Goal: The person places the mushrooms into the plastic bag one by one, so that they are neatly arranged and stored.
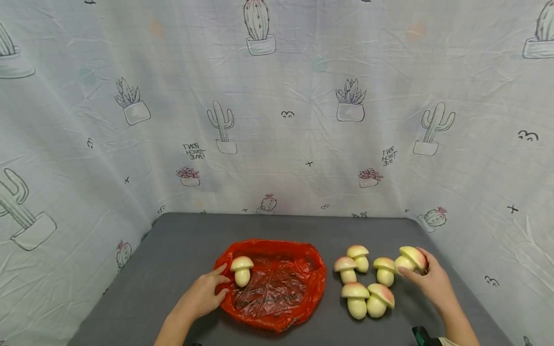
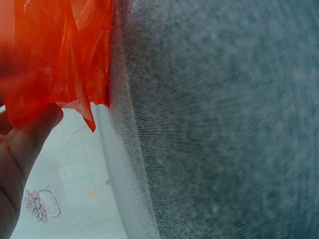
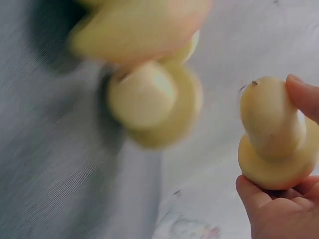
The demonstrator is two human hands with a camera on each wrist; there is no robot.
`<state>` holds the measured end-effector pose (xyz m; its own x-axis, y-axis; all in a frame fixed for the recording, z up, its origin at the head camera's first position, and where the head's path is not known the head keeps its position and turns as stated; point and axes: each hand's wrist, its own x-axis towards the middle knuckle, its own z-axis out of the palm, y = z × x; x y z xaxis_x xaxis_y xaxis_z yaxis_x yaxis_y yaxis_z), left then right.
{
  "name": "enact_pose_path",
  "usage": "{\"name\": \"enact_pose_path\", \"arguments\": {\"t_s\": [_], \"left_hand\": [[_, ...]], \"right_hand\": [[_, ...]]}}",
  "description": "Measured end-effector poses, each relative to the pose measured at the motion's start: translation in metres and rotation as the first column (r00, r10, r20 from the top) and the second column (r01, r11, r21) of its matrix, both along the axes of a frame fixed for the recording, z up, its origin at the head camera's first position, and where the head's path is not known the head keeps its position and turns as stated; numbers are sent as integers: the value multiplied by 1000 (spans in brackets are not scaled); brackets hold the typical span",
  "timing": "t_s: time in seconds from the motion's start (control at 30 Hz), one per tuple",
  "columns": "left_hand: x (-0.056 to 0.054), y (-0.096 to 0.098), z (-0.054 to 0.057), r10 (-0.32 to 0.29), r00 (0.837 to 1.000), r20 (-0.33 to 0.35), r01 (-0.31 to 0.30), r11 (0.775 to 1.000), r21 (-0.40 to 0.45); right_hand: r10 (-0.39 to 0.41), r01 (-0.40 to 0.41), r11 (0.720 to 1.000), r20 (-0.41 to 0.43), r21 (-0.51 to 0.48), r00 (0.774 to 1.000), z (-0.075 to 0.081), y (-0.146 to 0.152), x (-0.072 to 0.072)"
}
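A red plastic bag (image 1: 318,288) lies spread on the table with its rim rolled into a ring. Inside it, at the left, stands one toy mushroom (image 1: 242,271). My left hand (image 1: 203,293) grips the bag's left rim; in the left wrist view the thumb (image 2: 42,127) presses on the red plastic. My right hand (image 1: 434,281) holds another toy mushroom (image 1: 410,260) at the right, cream with a pinkish cap. In the right wrist view, thumb and fingers pinch this mushroom (image 3: 271,119) from both sides.
Several more toy mushrooms (image 1: 357,300) stand in a loose group on the grey table (image 1: 190,250), between the bag and my right hand. A white curtain (image 1: 277,144) printed with cacti hangs behind the table's far edge and along both sides.
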<state>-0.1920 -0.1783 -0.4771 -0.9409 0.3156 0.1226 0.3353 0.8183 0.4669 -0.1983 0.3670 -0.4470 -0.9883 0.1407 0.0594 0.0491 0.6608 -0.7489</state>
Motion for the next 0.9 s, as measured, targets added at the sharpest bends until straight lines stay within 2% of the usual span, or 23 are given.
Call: {"name": "enact_pose_path", "arguments": {"t_s": [0.17, 0.3, 0.4, 0.63, 0.8, 0.9], "left_hand": [[1, -1, 0, -2, 1000, -7, 2, 1000, -6], [1, -1, 0, -4, 1000, 3, 4, 1000, -2], [0, -1, 0, -11, 1000, 8, 11, 1000, 4], [0, -1, 0, -15, 1000, 9, 15, 1000, 7], [0, -1, 0, -10, 1000, 5, 10, 1000, 1], [0, -1, 0, -6, 1000, 17, 6, 1000, 3]], "right_hand": [[62, -72, 995, -143, -64, 988, 14, -21, -2], [117, -147, 983, -241, -113, 963, 22, -37, -3], [153, -197, 971, -284, -133, 947, 26, -48, -3], [252, -321, 920, -287, -223, 924, 29, -74, -5], [306, -370, 905, -281, -211, 910, 26, -93, -12], [336, -401, 884, -271, -238, 902, 22, -105, -17]]}}
